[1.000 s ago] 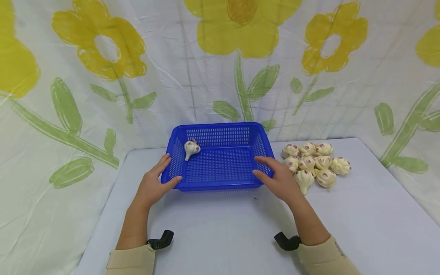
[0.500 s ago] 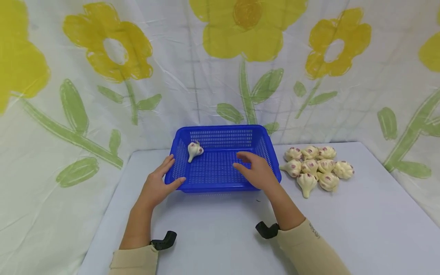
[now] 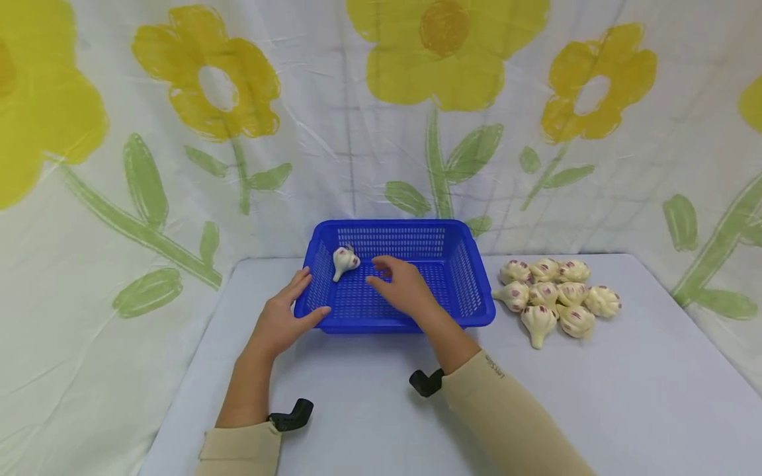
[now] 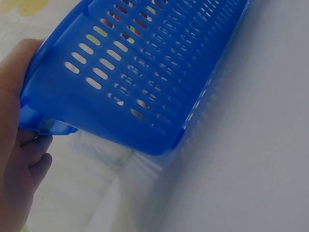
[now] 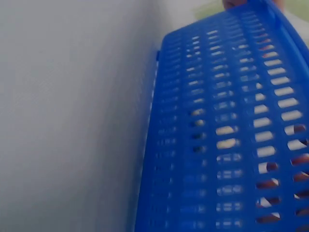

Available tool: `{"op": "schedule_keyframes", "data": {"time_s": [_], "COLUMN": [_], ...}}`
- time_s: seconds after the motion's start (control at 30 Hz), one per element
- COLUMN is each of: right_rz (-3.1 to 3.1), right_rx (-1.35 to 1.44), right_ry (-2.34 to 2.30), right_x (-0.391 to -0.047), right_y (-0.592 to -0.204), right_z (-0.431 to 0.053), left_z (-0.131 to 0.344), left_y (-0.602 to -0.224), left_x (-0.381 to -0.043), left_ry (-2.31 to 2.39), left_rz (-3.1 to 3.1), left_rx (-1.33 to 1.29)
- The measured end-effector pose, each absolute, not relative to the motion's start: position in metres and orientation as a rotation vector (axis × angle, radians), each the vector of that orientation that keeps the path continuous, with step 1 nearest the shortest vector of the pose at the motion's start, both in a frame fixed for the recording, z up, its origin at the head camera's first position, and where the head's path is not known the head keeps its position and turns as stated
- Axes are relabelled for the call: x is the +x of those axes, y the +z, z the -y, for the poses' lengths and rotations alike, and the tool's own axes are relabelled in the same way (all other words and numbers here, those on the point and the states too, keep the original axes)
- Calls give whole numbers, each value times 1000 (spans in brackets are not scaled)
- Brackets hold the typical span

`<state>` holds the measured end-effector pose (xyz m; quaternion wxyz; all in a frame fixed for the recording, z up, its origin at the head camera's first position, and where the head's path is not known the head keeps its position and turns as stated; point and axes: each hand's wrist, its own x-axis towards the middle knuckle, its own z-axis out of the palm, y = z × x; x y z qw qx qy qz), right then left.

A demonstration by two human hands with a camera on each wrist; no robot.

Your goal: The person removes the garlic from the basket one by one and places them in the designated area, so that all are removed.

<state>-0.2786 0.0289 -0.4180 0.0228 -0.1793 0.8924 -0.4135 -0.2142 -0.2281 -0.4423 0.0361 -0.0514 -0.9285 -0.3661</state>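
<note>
A blue slotted plastic basket stands on the table in the head view. At its front left corner my left hand grips the rim, thumb along the front side. In the left wrist view, the left hand has fingers curled beneath the rim of the basket. One garlic bulb lies inside near the left wall. My right hand hovers over the basket's inside, just right of that bulb, fingers loosely bent and apart, holding nothing. The basket's slotted wall blocks most of the right wrist view.
Several more garlic bulbs lie grouped on the white-covered table, right of the basket. Behind the table hangs a white curtain printed with yellow flowers.
My right hand has moved left from the basket's right rim, across its inside, to near the garlic bulb. The left hand has kept its grip on the left corner.
</note>
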Motion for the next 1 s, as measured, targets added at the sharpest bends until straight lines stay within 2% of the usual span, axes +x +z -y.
{"op": "schedule_keyframes", "data": {"time_s": [0.47,0.67,1.0], "right_rz": [-2719,-2717,-2685], "right_rx": [-664,-622,-583], "right_ry": [-1295,-1176,-1082], "right_x": [-296,-308,-326], "right_y": [-398,-389,-407], "right_z": [19,33,37], "left_z": [229,229,230], "left_y": [-443,-442,-442], "left_x": [-215,-214,-215], "left_ry": [-1138,-1137,-1143], "left_rz": [2830,2824,2816], "left_rx": [-158,-163,-183]}}
